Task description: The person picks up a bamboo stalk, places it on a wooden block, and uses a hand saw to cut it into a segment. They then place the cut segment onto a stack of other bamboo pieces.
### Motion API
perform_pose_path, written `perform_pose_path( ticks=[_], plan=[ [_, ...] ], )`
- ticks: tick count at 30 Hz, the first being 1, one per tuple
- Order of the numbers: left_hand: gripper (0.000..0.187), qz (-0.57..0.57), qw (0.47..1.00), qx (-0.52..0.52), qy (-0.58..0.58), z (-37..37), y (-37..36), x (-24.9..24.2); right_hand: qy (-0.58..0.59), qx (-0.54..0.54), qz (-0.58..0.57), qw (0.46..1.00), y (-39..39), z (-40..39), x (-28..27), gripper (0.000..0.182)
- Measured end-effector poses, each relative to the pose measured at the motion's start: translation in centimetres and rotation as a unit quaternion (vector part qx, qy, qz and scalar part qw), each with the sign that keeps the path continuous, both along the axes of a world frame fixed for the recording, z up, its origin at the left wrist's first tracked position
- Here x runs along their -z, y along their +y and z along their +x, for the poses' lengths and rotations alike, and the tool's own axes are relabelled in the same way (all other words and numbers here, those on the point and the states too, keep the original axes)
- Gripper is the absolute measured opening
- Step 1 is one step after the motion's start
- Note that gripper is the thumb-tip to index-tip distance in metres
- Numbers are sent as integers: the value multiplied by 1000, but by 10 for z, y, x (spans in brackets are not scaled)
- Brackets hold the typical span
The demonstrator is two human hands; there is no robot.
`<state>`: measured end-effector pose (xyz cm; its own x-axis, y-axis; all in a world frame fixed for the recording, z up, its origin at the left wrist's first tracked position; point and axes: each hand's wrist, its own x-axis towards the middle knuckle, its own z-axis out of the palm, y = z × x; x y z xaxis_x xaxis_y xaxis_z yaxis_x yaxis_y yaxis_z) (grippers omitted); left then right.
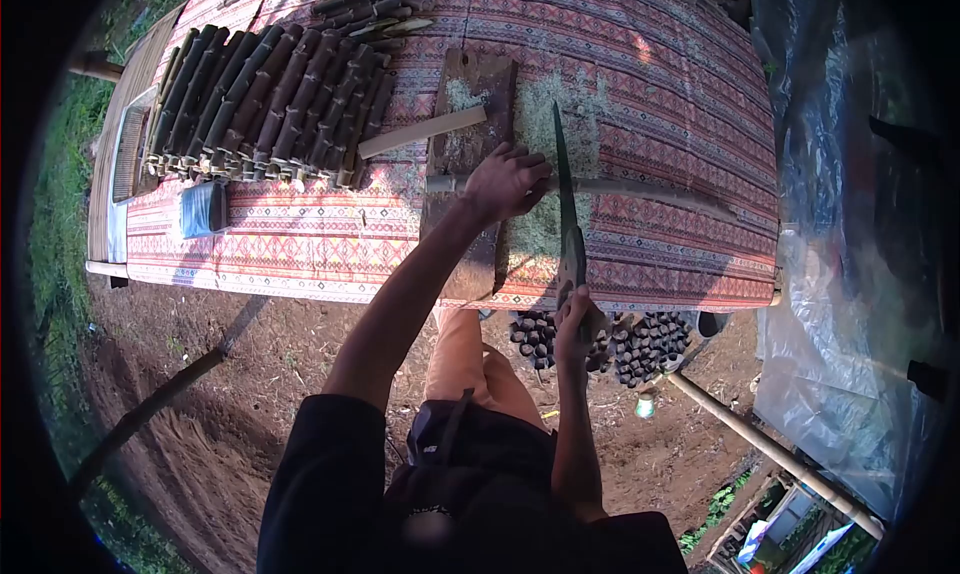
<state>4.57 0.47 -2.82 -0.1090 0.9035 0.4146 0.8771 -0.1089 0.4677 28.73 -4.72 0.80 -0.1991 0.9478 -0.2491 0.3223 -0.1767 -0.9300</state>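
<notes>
My left hand [508, 184] is closed around a long, thin woody stem [650, 193], pressing it across a dark wooden board [465, 229]. The stem's short end shows left of the hand; its long end runs right over the cloth. My right hand [580, 326] grips the handle of a handsaw [566, 189], whose blade points away from me and crosses the stem just right of my left hand. Whether the teeth have entered the stem cannot be made out. A pale flat strip of wood [424, 131] lies with one end on the board. Sawdust [545, 224] is scattered around the blade.
A stack of cut stems [270, 104] stands on the patterned tablecloth [330, 244] at left, with a small clear-and-dark packet [203, 210] in front. Dark pots or bags [650, 349] sit on the ground beyond the table edge. Plastic sheeting [830, 344] hangs at right beside a bamboo pole [770, 449].
</notes>
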Motion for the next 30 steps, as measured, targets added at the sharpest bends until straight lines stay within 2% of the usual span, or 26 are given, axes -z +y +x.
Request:
perform_pose_path(
  ticks=[2,3,6,8,12,13,14,16,18,19,21,22,24,27,30],
  plan=[
    [18,-40,999,12,-2,-5,0,-3,-2,-52,112,992,30,-36,14,49],
    [18,-71,997,25,-4,-12,4,-4,4,-53,115,992,32,-38,14,49],
    [20,-40,999,19,23,-6,0,-3,42,-13,14,999,6,-8,-4,47],
    [20,-55,998,19,16,-7,-2,-4,-20,-35,30,999,-25,30,-8,47],
    [20,-70,997,21,-8,-5,0,-4,-14,-49,47,998,-63,72,-30,47],
    [20,-73,997,21,-9,-5,0,-3,-30,-66,47,996,-66,75,-31,48],
    [20,-63,998,16,-1,-5,1,-2,-10,-37,60,997,-62,69,-24,49],
    [20,-57,998,12,2,1,-3,3,57,-6,-37,998,-28,29,-6,50],
    [22,-16,1000,10,23,-2,-1,3,6,-19,81,997,18,-27,27,51],
    [22,-13,999,9,30,-6,1,1,22,-35,101,994,25,-39,31,51],
    [23,-29,999,31,8,-8,1,-2,40,-34,69,996,24,-28,20,50],
    [23,-38,999,27,22,-6,-1,-5,63,7,3,998,14,-24,-2,49],
    [23,-51,998,33,22,-9,-2,-5,39,-22,20,999,-11,7,0,48],
    [23,-69,997,35,13,-10,1,-8,33,10,6,999,-64,58,-9,49],
    [22,-53,998,27,0,-5,0,-3,48,21,-6,999,-72,54,-6,50]
  ],
)
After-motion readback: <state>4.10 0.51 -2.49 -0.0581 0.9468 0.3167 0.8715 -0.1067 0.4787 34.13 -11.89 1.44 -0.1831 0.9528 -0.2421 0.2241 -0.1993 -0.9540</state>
